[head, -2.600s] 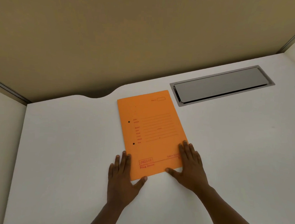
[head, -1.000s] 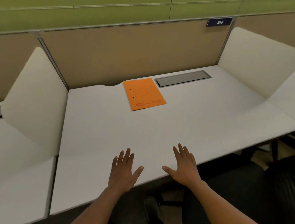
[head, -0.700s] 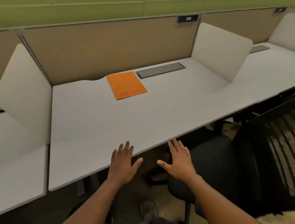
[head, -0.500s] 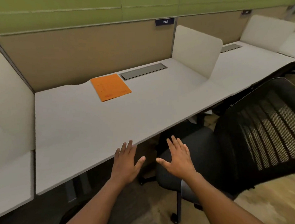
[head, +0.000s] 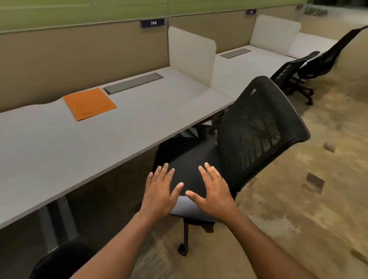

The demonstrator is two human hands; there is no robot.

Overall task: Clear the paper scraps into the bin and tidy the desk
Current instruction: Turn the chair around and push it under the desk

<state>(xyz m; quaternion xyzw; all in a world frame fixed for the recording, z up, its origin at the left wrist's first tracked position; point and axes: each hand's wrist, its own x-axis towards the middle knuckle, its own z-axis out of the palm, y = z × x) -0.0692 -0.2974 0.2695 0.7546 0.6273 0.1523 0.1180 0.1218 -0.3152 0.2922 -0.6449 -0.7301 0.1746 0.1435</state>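
An orange paper folder [head: 89,104] lies flat at the back of the white desk [head: 51,154], beside a grey cable hatch [head: 132,86]. My left hand [head: 158,193] and my right hand [head: 215,193] hover side by side, palms down and fingers spread, in front of the desk's edge and over the seat of a black mesh office chair [head: 253,131]. Both hands hold nothing. No paper scraps or bin are visible.
White divider panels [head: 191,55] separate this desk from the neighbouring one on the right. More black chairs [head: 297,74] stand further along the row. A dark round object [head: 61,260] sits at the bottom left. Brown patterned carpet [head: 302,207] covers the floor on the right.
My hands left the folder and drew back off the desk. The view pulled away and swung right, so the chair and floor now fill the right side.
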